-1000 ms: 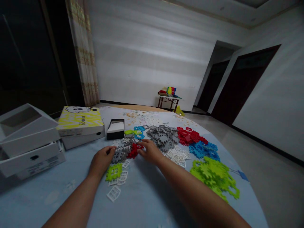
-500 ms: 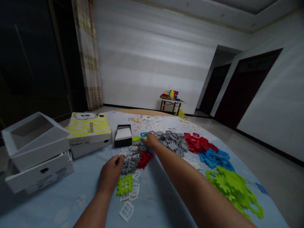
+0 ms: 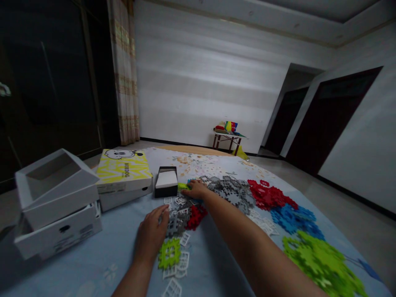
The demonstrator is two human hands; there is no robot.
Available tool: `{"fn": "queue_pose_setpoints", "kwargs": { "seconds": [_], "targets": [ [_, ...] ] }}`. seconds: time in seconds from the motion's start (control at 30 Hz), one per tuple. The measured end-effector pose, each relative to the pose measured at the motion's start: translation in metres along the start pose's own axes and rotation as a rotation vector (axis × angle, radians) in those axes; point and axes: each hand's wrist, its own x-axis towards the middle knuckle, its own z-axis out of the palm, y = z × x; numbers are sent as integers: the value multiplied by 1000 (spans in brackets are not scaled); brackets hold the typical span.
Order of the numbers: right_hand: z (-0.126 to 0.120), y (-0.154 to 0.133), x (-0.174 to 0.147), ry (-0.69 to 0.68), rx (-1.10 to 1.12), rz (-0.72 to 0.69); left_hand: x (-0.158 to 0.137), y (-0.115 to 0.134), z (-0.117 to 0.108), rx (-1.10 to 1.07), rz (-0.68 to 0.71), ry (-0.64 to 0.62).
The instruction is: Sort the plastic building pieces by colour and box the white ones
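My left hand (image 3: pixel 153 229) rests on the cloth at the left edge of a mixed pile, its fingers stretched and thumb apart, holding nothing. Beside its fingertips lie grey notched plastic pieces (image 3: pixel 175 222) and a red bunch (image 3: pixel 196 216). My right hand (image 3: pixel 197 190) reaches to the far end of this pile, fingers spread over the pieces there. A lime green piece (image 3: pixel 183 186) shows at its fingertips, and a little blue shows around it. Nearer me lie a square lime green piece (image 3: pixel 169 253) and white window-shaped pieces (image 3: pixel 183 262).
Sorted heaps of grey (image 3: pixel 232 190), red (image 3: pixel 270 194), blue (image 3: pixel 293 218) and lime green (image 3: pixel 324 260) pieces curve along the right. A black box (image 3: pixel 166 190) with a white inside, a yellow-and-white box (image 3: pixel 123 171) and stacked white boxes (image 3: pixel 58 210) stand left.
The view has turned slightly left, so everything sits further right. My left hand's curled fingers have straightened. My right hand's fingers have spread lower over the pieces near the lime green one.
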Motion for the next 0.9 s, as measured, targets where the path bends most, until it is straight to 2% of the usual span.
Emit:
{"fn": "queue_pose_setpoints", "kwargs": {
  "seconds": [0.3,0.43,0.5,0.57,0.63,0.7,0.8,0.9],
  "targets": [
    [-4,-23,-75,-141,49,-268,3,-2,-2,-116,5,29],
    [-13,-30,-91,-252,188,-379,3,-2,-4,-177,-27,25],
    [-19,-31,-84,-253,289,-342,3,-2,-4,-202,-48,14],
    [-24,-30,-68,-113,292,-230,4,-1,-4,-198,-60,-1],
    [-24,-26,-45,80,189,-95,4,0,-3,-157,-55,-1],
    [-20,-20,-21,166,93,11,4,0,-1,-80,-45,18],
    [-8,-9,2,116,57,68,2,-2,2,60,-41,20],
    [6,-1,5,24,48,40,-2,-2,5,166,-21,-30]
  ]
}}
